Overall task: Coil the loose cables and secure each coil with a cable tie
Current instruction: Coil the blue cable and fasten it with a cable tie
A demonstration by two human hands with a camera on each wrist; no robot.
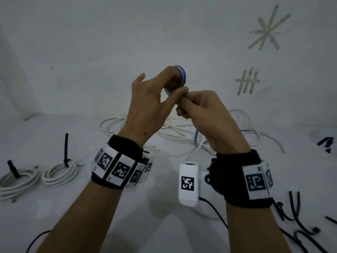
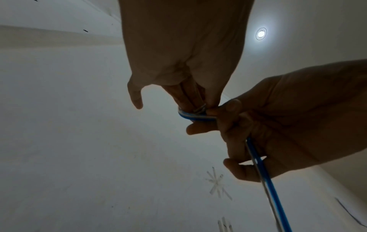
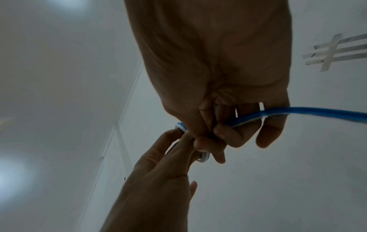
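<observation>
Two hands meet in the middle of the head view, raised above the white desk (image 1: 54,216). The left hand (image 1: 151,105) has its fingers curled round a small coil of blue cable (image 1: 182,75), with the little finger sticking out to the upper left. The right hand (image 1: 206,114) pinches the same cable between thumb and fingertips just beside the coil, and the loose length runs on through its curled fingers. From the left wrist camera, the blue cable (image 2: 260,166) leaves the right hand (image 2: 288,125) and drops toward the lower right of the frame. From the right wrist camera, the cable (image 3: 317,112) sweeps off to the right edge; how many turns the coil has is hard to tell here, since the fingers hide most of it.

Behind the hands, in the centre of the head view, lies a tangle of loose white cables (image 1: 178,132). At the lower left sit two white coils (image 1: 58,173), each bound with a black cable tie (image 1: 66,152). Spare black cable ties (image 1: 295,207) lie at the lower right. Tape marks (image 1: 269,30) are stuck on the wall at the upper right.
</observation>
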